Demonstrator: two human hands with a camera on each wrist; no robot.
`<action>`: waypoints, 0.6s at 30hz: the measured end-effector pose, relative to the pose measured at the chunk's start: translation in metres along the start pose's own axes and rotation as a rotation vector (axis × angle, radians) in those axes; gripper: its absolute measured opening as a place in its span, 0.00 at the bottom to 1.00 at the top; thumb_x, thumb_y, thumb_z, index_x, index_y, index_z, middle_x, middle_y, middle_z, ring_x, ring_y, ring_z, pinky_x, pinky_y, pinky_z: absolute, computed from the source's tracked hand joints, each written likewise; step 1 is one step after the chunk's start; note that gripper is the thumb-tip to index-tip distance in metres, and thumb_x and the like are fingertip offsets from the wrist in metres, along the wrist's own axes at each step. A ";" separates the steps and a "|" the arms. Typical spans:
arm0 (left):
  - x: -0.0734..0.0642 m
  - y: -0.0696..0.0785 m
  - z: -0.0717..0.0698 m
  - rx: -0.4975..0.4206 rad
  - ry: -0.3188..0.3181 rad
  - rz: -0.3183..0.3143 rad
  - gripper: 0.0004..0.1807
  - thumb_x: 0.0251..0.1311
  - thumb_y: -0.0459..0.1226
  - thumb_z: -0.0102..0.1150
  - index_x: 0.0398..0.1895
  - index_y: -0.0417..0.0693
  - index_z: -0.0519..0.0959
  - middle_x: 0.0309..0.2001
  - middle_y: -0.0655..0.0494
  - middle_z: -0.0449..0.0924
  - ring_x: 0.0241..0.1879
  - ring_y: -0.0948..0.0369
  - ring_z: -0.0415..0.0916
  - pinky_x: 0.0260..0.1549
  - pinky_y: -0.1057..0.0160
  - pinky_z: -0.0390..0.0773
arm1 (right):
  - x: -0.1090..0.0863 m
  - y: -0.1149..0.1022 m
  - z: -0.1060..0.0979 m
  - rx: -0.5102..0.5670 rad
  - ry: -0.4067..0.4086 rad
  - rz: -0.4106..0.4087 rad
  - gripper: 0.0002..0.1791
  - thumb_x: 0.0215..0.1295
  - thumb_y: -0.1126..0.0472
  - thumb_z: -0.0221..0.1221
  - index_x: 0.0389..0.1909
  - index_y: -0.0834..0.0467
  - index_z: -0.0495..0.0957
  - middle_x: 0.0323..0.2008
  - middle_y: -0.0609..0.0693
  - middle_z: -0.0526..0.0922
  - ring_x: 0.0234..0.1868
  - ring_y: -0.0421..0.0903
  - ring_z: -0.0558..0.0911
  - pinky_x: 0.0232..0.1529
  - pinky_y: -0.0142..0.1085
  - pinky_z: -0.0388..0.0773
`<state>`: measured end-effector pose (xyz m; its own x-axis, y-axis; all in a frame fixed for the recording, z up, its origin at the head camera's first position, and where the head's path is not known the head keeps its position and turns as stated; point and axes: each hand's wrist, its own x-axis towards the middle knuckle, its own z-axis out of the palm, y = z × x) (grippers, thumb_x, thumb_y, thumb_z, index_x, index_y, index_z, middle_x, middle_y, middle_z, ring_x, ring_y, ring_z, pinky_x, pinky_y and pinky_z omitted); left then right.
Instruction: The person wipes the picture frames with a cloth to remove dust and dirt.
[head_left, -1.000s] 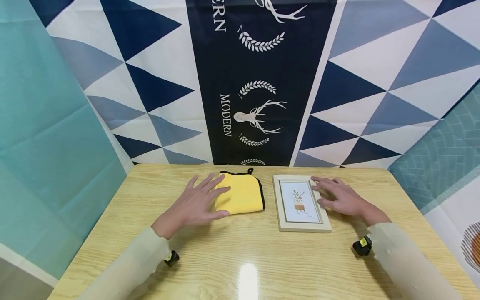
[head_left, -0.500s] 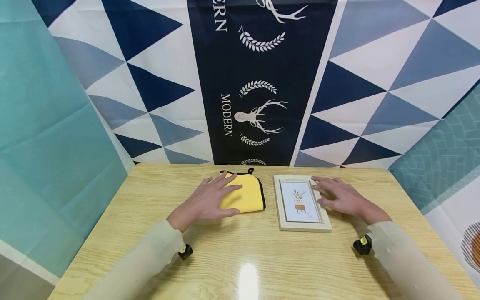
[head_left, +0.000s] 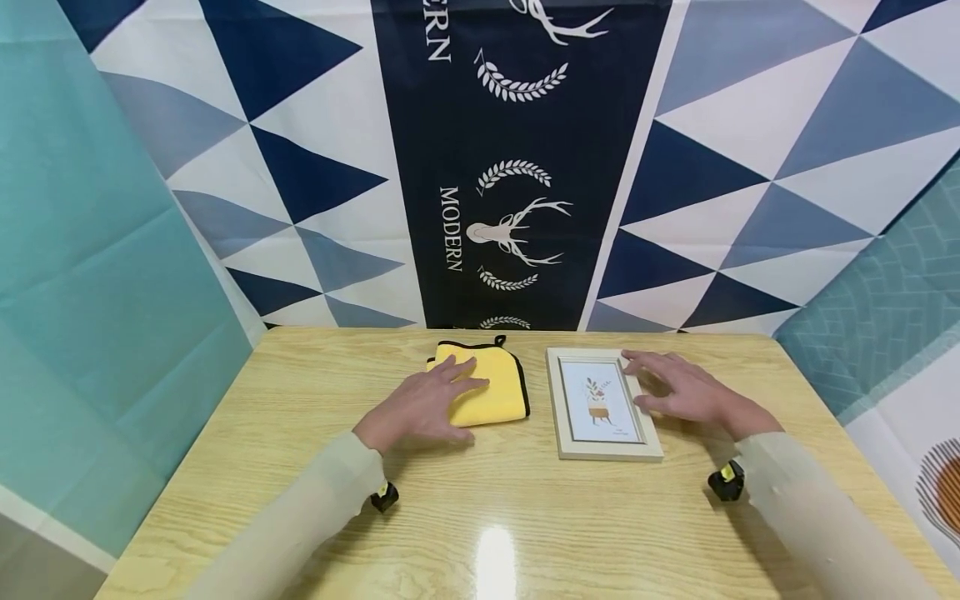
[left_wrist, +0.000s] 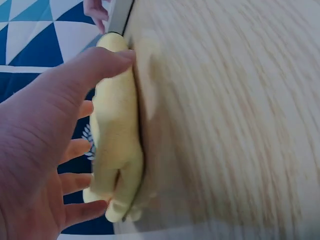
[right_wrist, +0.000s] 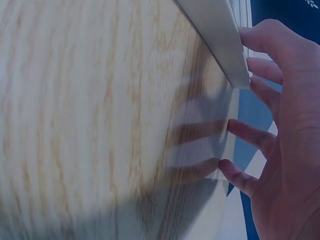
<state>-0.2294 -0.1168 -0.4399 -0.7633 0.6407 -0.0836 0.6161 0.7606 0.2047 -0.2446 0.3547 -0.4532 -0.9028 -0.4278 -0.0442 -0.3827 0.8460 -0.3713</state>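
Picture frame (head_left: 611,451), cream-coloured and rectangular, lying flat with its face up; to its left, just beside it, lies a yellow cloth (head_left: 495,389), folded in layers, edged in black and bearing a small black loop at its far corner. The left hand (head_left: 420,408), on the cloth's side away from the frame, has its fingers spread wide over the yellow fabric, thumb toward the near edge; whether the fingertips press on it I cannot tell. The right hand (head_left: 686,390) lies at the frame's right border, fingers apart and slightly bent, the thumb and nearest fingers against the rim. Beneath the frame extends a pale wood-grain table (head_left: 442,533), with a bright reflection (head_left: 497,562) on the near side of the frame. Beyond the frame hangs a sheet of blue, grey and white triangles (head_left: 322,125), divided by a dark band (head_left: 525,125) of white stag heads and lettering; a teal panel (head_left: 97,275) stands well to the frame's left. The frame encloses a white print (head_left: 581,383), on which leafy sprigs rise from an orange-brown planter (head_left: 597,412) on legs.
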 end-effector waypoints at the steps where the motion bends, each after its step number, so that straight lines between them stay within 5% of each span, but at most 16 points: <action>1: 0.001 -0.001 0.001 0.000 -0.013 -0.006 0.48 0.65 0.62 0.76 0.87 0.65 0.71 0.93 0.51 0.57 0.92 0.39 0.54 0.70 0.33 0.81 | 0.000 0.000 -0.001 0.000 -0.006 0.001 0.37 0.75 0.40 0.67 0.79 0.53 0.77 0.87 0.63 0.67 0.80 0.70 0.71 0.74 0.78 0.70; 7: 0.006 -0.002 0.004 0.030 -0.032 0.005 0.40 0.74 0.51 0.67 0.88 0.67 0.68 0.93 0.51 0.56 0.90 0.37 0.57 0.58 0.42 0.89 | -0.001 0.001 -0.005 -0.004 -0.032 -0.014 0.38 0.76 0.41 0.67 0.79 0.57 0.78 0.88 0.64 0.66 0.83 0.74 0.68 0.75 0.80 0.67; 12: 0.009 -0.005 0.006 0.067 0.007 0.045 0.35 0.78 0.37 0.63 0.86 0.63 0.71 0.90 0.47 0.62 0.86 0.34 0.65 0.67 0.39 0.86 | -0.002 0.004 -0.003 -0.001 -0.032 -0.025 0.36 0.75 0.41 0.68 0.76 0.56 0.81 0.88 0.63 0.66 0.83 0.74 0.67 0.75 0.80 0.66; 18: 0.008 -0.006 0.005 0.109 0.054 0.065 0.31 0.80 0.35 0.65 0.83 0.59 0.76 0.86 0.43 0.69 0.81 0.32 0.73 0.70 0.37 0.84 | 0.001 0.004 -0.001 -0.004 -0.021 -0.033 0.33 0.76 0.42 0.68 0.74 0.56 0.83 0.88 0.62 0.66 0.84 0.74 0.67 0.76 0.79 0.67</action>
<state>-0.2384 -0.1154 -0.4469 -0.7286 0.6846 -0.0199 0.6799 0.7264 0.1004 -0.2470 0.3577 -0.4533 -0.8851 -0.4625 -0.0516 -0.4133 0.8322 -0.3695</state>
